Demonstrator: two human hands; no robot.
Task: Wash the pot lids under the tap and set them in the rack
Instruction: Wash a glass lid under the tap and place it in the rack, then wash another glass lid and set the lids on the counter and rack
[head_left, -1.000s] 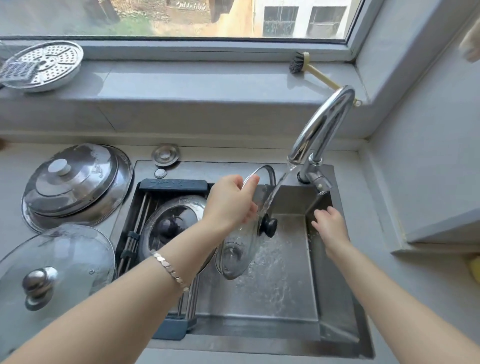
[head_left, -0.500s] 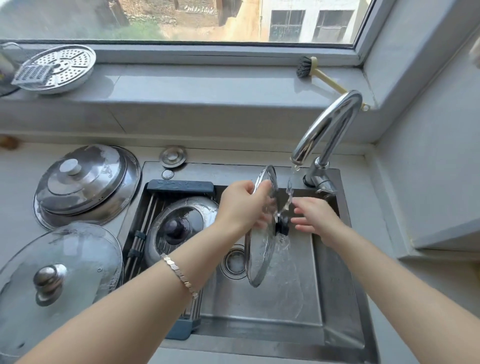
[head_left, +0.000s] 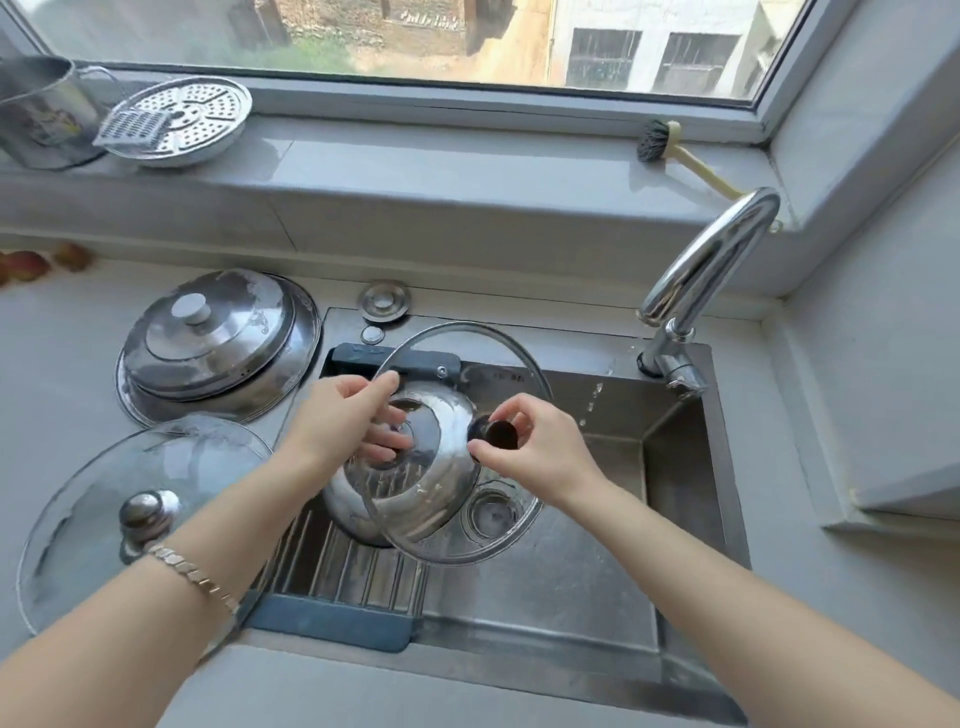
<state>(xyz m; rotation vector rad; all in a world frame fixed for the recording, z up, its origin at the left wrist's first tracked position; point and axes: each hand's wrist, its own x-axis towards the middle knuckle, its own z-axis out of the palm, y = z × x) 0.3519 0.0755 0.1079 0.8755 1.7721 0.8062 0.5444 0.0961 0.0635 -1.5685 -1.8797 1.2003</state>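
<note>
A small glass lid (head_left: 498, 525) with a steel rim and a black knob is held over the sink (head_left: 571, 587), its top facing me. My right hand (head_left: 540, 452) pinches the black knob. My left hand (head_left: 343, 421) holds the lid's left rim, thumb on top and fingers seen through the glass. Below it a steel lid (head_left: 415, 488) lies in the dark blue rack (head_left: 332, 618) at the sink's left. The tap (head_left: 701, 270) at the back right only drips a few drops.
On the left counter sit a stacked pair of steel lids (head_left: 218, 338) and a large glass lid (head_left: 130, 514) with a metal knob. The windowsill holds a perforated steamer plate (head_left: 182, 119), a metal mug (head_left: 41, 114) and a brush (head_left: 675, 156). A sink plug (head_left: 384, 301) lies behind the rack.
The water stream has stopped. The glass lid has turned from edge-on to face up and shifted left over the rack. My right hand has taken hold of its knob.
</note>
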